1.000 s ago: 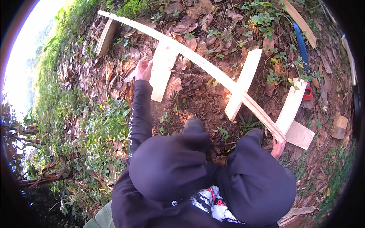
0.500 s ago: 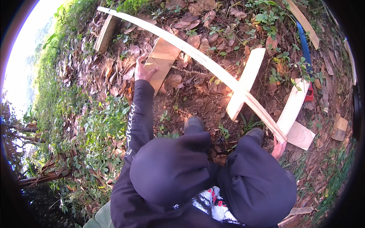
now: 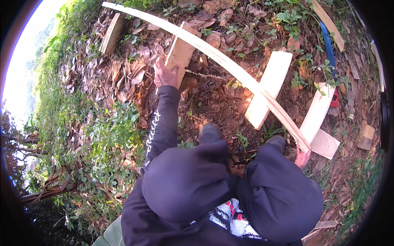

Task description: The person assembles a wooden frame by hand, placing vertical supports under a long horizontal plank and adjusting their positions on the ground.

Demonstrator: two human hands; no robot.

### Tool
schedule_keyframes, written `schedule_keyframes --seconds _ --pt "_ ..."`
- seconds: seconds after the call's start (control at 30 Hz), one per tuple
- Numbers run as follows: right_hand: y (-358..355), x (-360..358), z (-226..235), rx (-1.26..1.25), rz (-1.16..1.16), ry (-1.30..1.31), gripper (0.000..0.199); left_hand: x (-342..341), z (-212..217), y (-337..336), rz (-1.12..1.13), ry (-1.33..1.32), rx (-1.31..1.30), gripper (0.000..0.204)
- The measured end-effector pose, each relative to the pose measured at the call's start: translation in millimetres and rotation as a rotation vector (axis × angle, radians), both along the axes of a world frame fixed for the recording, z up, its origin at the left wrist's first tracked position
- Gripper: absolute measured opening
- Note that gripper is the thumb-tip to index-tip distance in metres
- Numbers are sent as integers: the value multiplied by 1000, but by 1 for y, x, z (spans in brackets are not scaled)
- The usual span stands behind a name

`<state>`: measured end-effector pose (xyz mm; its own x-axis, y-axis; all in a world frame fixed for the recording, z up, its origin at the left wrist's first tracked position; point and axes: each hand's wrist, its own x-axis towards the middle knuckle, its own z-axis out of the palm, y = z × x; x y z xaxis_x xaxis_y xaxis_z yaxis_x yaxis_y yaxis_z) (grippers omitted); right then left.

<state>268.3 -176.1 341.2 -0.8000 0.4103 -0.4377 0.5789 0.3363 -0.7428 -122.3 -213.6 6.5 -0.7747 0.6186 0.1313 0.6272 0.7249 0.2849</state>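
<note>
The left hand (image 3: 165,75) gripped the upper-centre short plank (image 3: 180,53), not yet squared beneath the long strip (image 3: 213,55), whose lower-right end the right hand (image 3: 303,158) clasped.

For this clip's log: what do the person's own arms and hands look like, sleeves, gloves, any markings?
Both hands are bare, with no gloves. The left hand comes out of a long dark sleeve with a line of white lettering running along the forearm. Only part of the right hand shows, beyond the dark trouser knee; its arm is hidden, so nothing can be said of that sleeve.
</note>
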Motion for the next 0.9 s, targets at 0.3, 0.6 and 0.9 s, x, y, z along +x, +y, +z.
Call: schedule_keyframes --seconds 0.3,0.6,0.9 --pt "-2 -1 -1 28 -25 -17 17 -3 -8 -14 -239 111 84 60" --pt "-5 -6 3 117 -77 -19 17 7 -6 -28 -331 18 217 31" --pt "-5 -13 1 172 -125 -34 17 24 2 -19 -368 -93 347 13"
